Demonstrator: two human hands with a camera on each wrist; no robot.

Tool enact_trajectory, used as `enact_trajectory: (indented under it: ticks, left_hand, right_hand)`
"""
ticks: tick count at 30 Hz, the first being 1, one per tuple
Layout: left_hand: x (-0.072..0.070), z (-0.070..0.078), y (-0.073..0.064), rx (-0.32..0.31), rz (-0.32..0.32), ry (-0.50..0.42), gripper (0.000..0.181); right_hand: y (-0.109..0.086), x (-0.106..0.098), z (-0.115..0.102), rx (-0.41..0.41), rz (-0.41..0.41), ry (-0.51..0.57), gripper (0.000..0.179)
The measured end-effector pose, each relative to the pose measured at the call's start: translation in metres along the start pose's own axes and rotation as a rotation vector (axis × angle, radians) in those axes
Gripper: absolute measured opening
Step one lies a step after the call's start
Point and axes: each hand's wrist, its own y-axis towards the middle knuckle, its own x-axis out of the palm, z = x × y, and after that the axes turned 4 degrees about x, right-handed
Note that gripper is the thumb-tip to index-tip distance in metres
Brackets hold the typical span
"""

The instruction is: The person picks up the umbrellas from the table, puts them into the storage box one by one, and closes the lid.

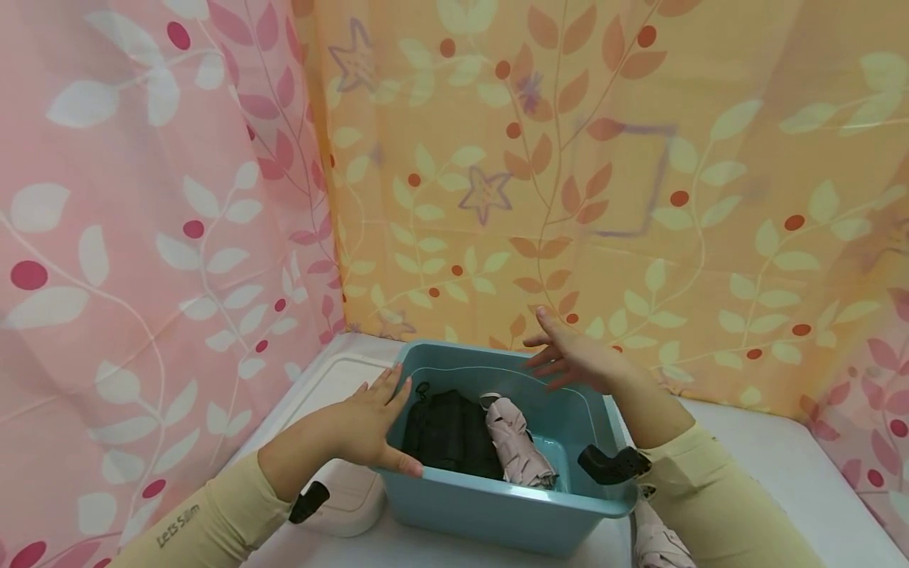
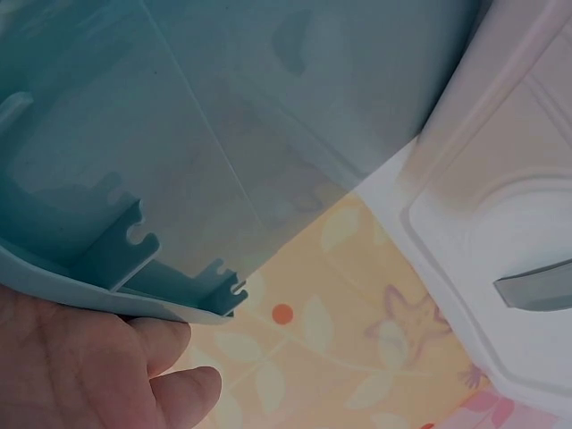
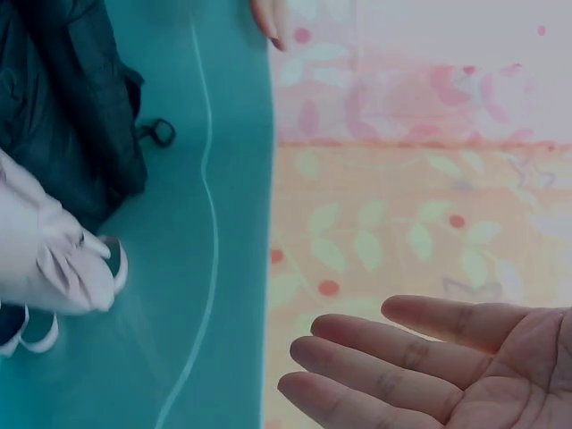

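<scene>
A blue plastic storage bin [image 1: 490, 505] stands in front of me. My left hand [image 1: 365, 418] rests on its left rim with the fingers spread fairly straight. In the left wrist view, the fingertips [image 2: 186, 393] show just beside the rim. My right hand [image 1: 575, 355] is held over the back right part of the bin, and its fingers [image 3: 402, 349] are extended with nothing in them. Inside the bin, a black folded fabric bundle [image 1: 450, 434] with a small loop lies at the left. Beside it lies a pale pink folded umbrella [image 1: 517, 446] with a wrist strap.
A white lid [image 1: 341, 497] with a grey handle [image 2: 536, 288] lies on the white table to the left of the bin. Another pale pink folded umbrella [image 1: 656, 540] is beside the bin at the right, partly behind my forearm. Patterned curtains [image 1: 440, 237] hang behind and at the sides.
</scene>
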Motion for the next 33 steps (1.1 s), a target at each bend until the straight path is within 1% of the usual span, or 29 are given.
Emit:
enact_trajectory:
  ticks: [4, 8, 11, 16, 20, 25, 29, 33]
  left_hand:
    - [0.001, 0.0, 0.001, -0.005, 0.0, 0.002, 0.122]
    - [0.0, 0.0, 0.001, -0.009, 0.0, -0.001, 0.123]
    - [0.0, 0.001, 0.001, -0.009, 0.001, -0.002, 0.123]
    - [0.001, 0.001, 0.0, -0.01, -0.002, -0.005, 0.122]
    - [0.0, 0.001, 0.0, -0.014, -0.007, -0.01, 0.122]
    - [0.001, 0.0, 0.001, -0.008, -0.006, -0.011, 0.122]
    - [0.003, -0.001, 0.002, -0.001, 0.001, -0.01, 0.122]
    - [0.003, -0.002, 0.001, 0.003, 0.004, -0.006, 0.122]
  right_hand:
    - [-0.013, -0.015, 0.005, 0.002, 0.041, -0.026, 0.084]
    - [-0.029, -0.029, 0.015, -0.018, 0.073, -0.043, 0.081]
    - [-0.043, -0.04, 0.026, -0.036, 0.1, -0.063, 0.079]
    - [-0.063, -0.058, 0.049, -0.026, 0.146, -0.075, 0.075]
    - [-0.076, -0.071, 0.067, 0.025, 0.177, -0.081, 0.074]
    - [-0.088, -0.082, 0.093, 0.111, 0.203, -0.065, 0.076]
    - [-0.096, -0.088, 0.117, 0.178, 0.201, -0.043, 0.077]
    - [-0.104, -0.091, 0.143, 0.228, 0.183, -0.008, 0.076]
